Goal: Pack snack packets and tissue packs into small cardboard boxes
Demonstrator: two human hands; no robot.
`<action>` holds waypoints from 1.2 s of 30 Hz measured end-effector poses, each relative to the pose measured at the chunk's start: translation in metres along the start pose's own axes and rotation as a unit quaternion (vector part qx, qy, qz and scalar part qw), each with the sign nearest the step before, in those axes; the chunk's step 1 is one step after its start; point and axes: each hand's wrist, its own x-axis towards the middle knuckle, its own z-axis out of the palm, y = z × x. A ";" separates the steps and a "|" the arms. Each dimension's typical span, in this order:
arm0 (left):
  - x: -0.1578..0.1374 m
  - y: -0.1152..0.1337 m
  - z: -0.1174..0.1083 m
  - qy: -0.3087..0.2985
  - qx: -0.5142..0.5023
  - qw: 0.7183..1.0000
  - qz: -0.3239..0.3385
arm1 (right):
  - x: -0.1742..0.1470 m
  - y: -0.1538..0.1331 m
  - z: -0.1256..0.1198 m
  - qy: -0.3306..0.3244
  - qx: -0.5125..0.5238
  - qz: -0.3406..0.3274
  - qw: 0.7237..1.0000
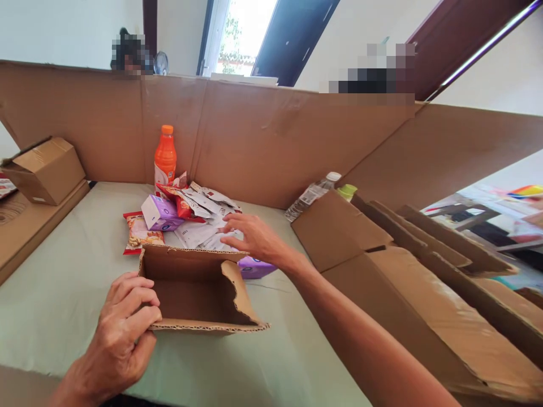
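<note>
My left hand (pixel 123 330) grips the left edge of a small cardboard box (pixel 207 325), its fingers curled over the rim. The box faces up open, with nothing seen inside. Over the pile behind it my right hand (pixel 250 234) reaches out, fingers apart, close to several white sachets (pixel 203 229); nothing shows in its grasp. A purple-and-white pack (pixel 161 213) and a red snack bag (pixel 184 204) lie against the sachets. Another snack bag (pixel 142 233) is at the left of the pile. Below my right hand, a purple pack (pixel 257 267) is partly hidden by the box.
An orange drink bottle (pixel 165 154) stands behind the pile. A clear bottle (pixel 314 195) leans at the right, beside large cardboard boxes (pixel 407 316). At the left sits a closed carton (pixel 48 169). A tall cardboard wall (pixel 254 135) borders the back; people are beyond it.
</note>
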 end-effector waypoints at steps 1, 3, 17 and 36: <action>-0.001 0.000 0.002 -0.001 -0.004 1.000 -0.002 | 0.015 -0.003 0.003 0.018 0.001 -0.007 1.000; -0.003 -0.001 0.006 -0.004 -0.015 1.000 -0.002 | 0.047 -0.012 0.015 0.033 -0.017 -0.030 0.999; -0.008 -0.005 0.012 -0.012 -0.050 0.998 -0.022 | 0.125 0.011 0.050 0.216 0.020 0.106 0.970; 0.033 -0.004 -0.043 0.183 -0.397 0.868 -0.235 | -0.026 -0.147 -0.090 0.348 0.381 -0.102 0.851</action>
